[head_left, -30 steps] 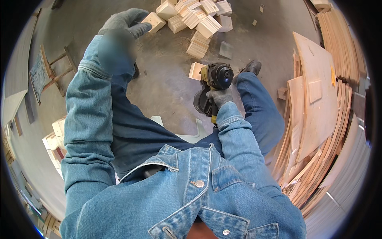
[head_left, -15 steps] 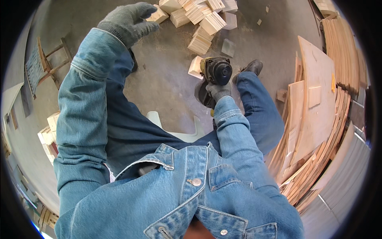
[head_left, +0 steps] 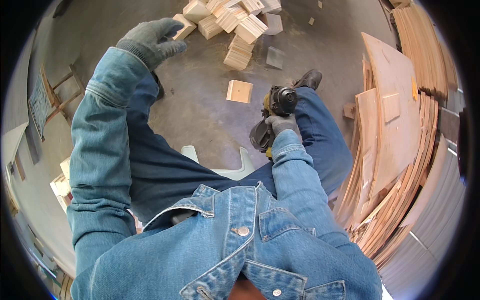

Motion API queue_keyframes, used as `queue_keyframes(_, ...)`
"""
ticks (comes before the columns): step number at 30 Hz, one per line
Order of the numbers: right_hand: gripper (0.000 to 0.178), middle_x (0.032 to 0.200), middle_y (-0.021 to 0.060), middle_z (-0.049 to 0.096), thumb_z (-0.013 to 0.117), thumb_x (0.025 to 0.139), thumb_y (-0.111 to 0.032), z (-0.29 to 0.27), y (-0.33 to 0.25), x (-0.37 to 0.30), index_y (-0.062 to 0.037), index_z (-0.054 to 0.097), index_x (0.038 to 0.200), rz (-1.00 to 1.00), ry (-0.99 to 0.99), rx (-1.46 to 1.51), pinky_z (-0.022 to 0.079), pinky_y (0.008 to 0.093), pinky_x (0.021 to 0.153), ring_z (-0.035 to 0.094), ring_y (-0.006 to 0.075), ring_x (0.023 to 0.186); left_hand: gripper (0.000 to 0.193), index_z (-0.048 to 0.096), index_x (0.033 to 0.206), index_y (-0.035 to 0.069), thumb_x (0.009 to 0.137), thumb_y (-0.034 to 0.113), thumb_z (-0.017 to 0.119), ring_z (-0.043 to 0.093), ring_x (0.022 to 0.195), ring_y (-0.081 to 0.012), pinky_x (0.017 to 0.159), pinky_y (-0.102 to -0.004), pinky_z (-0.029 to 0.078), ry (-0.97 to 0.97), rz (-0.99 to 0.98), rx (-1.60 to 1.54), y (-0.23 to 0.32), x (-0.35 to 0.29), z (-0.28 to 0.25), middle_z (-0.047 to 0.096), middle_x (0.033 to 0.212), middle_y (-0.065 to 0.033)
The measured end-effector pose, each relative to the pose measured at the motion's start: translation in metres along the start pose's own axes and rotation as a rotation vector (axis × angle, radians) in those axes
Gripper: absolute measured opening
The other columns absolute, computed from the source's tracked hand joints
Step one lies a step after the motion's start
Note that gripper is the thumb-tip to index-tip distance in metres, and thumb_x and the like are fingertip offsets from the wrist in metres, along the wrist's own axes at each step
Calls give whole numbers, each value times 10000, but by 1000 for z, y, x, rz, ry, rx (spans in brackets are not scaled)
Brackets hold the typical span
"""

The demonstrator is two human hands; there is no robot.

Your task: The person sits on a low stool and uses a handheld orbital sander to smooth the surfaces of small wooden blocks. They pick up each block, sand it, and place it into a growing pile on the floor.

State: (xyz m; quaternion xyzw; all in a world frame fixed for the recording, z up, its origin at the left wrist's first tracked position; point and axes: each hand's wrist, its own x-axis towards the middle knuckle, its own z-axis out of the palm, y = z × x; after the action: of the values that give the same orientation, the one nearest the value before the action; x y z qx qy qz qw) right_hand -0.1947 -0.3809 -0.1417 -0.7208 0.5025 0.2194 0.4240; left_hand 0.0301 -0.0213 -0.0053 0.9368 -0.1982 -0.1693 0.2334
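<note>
My right hand (head_left: 280,124), in a grey glove, is wrapped round the handle of a black and yellow nail gun (head_left: 282,101). The tool is held in front of my right leg, apart from a single wooden block (head_left: 240,91) lying on the floor to its left. My left hand (head_left: 154,41), also gloved in grey, is raised at the far left with its thumb and fingers apart and nothing in it. Beyond it, a heap of layered wooden blocks (head_left: 230,20) lies on the floor; the fingertips overlap its nearest block in the picture, and contact cannot be made out.
Between my legs shows the edge of a pale plastic seat (head_left: 243,162). Plywood sheets (head_left: 392,115) and thin boards lean in a stack at the right. A grey flat piece (head_left: 275,57) lies by the heap. A wooden frame (head_left: 62,92) stands at the left.
The nail gun has moved right, away from the single block, which now shows whole. My left hand stays open and sits slightly lower in the picture; the whole view has shifted a little.
</note>
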Motion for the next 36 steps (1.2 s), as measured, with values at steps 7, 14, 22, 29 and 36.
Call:
queue_keyframes(7, 149, 657, 113, 675, 751, 688, -68, 29, 48, 58, -10, 713, 820, 171, -45, 105, 496, 367, 491, 628, 231, 505, 566, 626, 1335, 79, 882, 386, 769, 698, 1091, -315, 972, -418, 543, -48, 19, 41, 4, 15, 8, 727, 1166, -154)
queue_keyframes(14, 54, 615, 103, 640, 728, 727, -23, 37, 60, 76, -1, 696, 765, 286, -59, 44, 475, 370, 456, 589, 232, 463, 571, 622, 1345, 89, 873, 367, 779, 695, 1102, -300, 983, -420, 543, -189, -35, 78, 14, 33, 28, 708, 1215, -164)
queue_keyframes(22, 80, 628, 98, 640, 733, 762, -21, 21, 53, 93, 6, 693, 826, 344, -151, 37, 510, 369, 453, 608, 221, 475, 597, 613, 1355, 86, 800, 188, 806, 686, 1126, -302, 980, -393, 544, -391, -117, 159, 11, 50, 79, 701, 1242, -157)
queue_keyframes(29, 118, 648, 103, 667, 740, 771, -28, 3, 36, 87, 7, 703, 877, 466, -100, 209, 515, 361, 449, 615, 207, 476, 795, 462, 1493, 198, 785, 373, 779, 516, 1354, -327, 1122, -417, 446, -613, -71, 430, 38, 71, 168, 495, 1506, -127)
queue_keyframes(36, 157, 661, 98, 669, 753, 773, -49, 1, 24, 86, 2, 704, 913, 492, -157, 134, 515, 340, 480, 620, 196, 494, 1137, 267, 1593, 223, 652, 314, 900, 419, 1436, -334, 1185, -404, 394, -521, -89, 240, 42, 74, 293, 318, 1625, -112)
